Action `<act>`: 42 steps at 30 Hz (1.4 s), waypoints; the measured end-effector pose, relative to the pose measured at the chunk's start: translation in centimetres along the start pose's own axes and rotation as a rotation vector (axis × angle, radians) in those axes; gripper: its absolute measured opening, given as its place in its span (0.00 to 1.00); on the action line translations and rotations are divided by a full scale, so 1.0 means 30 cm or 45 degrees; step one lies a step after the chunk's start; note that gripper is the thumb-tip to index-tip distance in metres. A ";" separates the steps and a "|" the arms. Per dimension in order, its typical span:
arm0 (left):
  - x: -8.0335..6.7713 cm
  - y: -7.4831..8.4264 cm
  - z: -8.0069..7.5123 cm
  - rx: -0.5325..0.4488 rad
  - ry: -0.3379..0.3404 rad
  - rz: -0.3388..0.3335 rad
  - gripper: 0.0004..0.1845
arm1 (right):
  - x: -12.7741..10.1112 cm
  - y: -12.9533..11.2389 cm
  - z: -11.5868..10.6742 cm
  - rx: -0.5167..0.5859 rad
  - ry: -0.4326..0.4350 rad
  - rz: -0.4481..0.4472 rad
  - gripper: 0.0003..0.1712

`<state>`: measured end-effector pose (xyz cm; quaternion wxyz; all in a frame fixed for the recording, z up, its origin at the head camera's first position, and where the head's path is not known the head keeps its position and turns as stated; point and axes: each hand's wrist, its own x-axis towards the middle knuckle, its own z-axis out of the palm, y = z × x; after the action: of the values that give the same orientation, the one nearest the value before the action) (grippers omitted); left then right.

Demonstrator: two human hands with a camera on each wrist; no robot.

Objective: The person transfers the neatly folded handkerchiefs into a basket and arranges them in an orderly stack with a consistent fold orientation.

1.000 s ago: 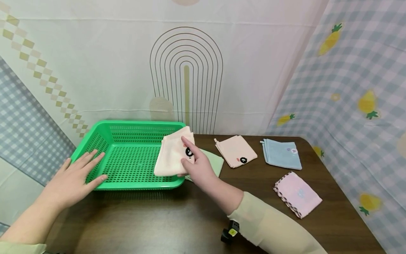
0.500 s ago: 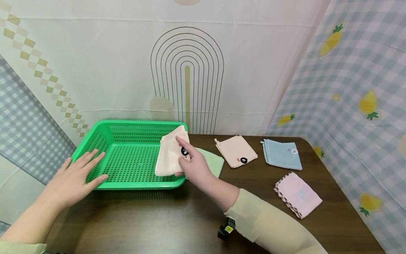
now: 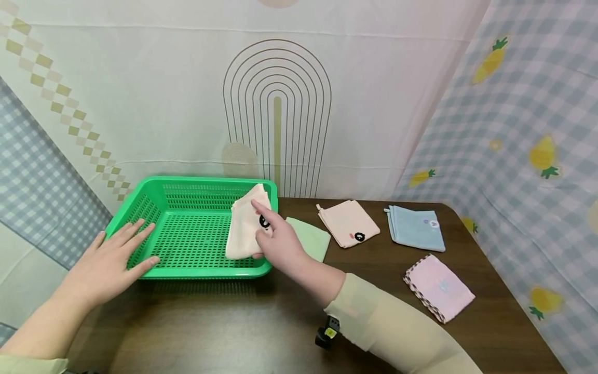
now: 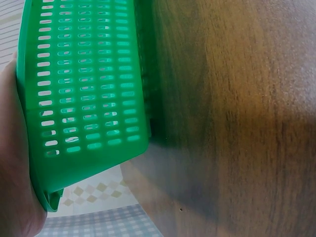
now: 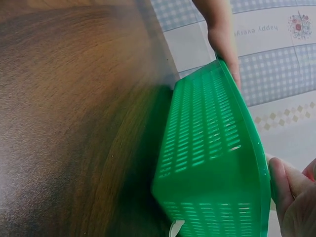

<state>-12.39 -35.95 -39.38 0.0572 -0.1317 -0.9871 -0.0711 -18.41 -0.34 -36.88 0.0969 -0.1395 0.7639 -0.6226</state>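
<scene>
Peach cloth (image 3: 243, 224), pinched by the right hand (image 3: 279, 245) over the right end of the green basket (image 3: 187, 240), is best lowered flat and folded inside the rim while the basket is steadied by the flat, relaxed left hand (image 3: 109, 262).

Dark brown wood-grain table (image 3: 261, 322), rounded at the far right corner. It is enclosed by hung fabric backdrops: a cream sheet (image 3: 187, 104) behind, printed with a concentric arch motif (image 3: 277, 111) and a diagonal checker band; a blue-grey gingham cloth (image 3: 528, 156) with pineapples on the right; gingham again at the far left. Lighting is soft and even, with glare seen on the tabletop.
</scene>
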 end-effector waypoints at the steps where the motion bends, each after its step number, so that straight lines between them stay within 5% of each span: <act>1: 0.000 0.000 0.000 -0.001 -0.001 0.001 0.45 | 0.003 0.000 0.003 0.002 -0.006 0.005 0.38; 42: 0.001 0.005 -0.009 -0.008 -0.003 -0.017 0.45 | 0.132 -0.026 0.126 -0.195 -0.072 0.066 0.42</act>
<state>-12.36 -35.83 -39.10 0.0553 -0.1252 -0.9878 -0.0746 -20.86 -5.31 -36.79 0.1236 -0.1441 0.8095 -0.5556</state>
